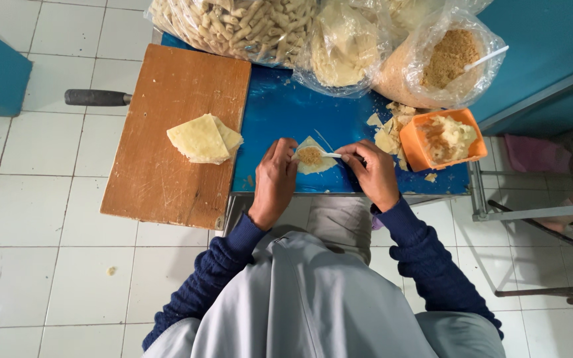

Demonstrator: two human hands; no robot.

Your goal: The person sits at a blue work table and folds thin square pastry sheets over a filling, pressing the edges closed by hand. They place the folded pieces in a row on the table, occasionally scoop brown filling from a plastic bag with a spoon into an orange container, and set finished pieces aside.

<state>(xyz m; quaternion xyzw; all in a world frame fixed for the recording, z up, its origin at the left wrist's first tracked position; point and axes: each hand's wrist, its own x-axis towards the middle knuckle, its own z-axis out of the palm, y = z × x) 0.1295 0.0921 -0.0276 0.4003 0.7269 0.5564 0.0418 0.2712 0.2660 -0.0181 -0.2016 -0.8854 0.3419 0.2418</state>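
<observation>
my left hand (274,178) flat, pinning wrapper (314,158) w/ filling at blue tabletop (286,113) near edge. right hand (373,174) grips white spoon (331,155), lying left-right, tip over filling. wrapper btwn both hands, left nearer.

Lying on the wooden board (167,146): a stack of pale dough sheets (203,138). Sitting along the far edge of the blue desk (286,113): clear bags of twisted snacks (233,25), pale dough (343,46) and brown crumbs (442,59). Resting beside them: an orange tub (440,138), with dough scraps (387,129) scattered nearby. Poking out behind the board: a black handle (97,97). Spreading underneath: white floor tiles (34,219).
</observation>
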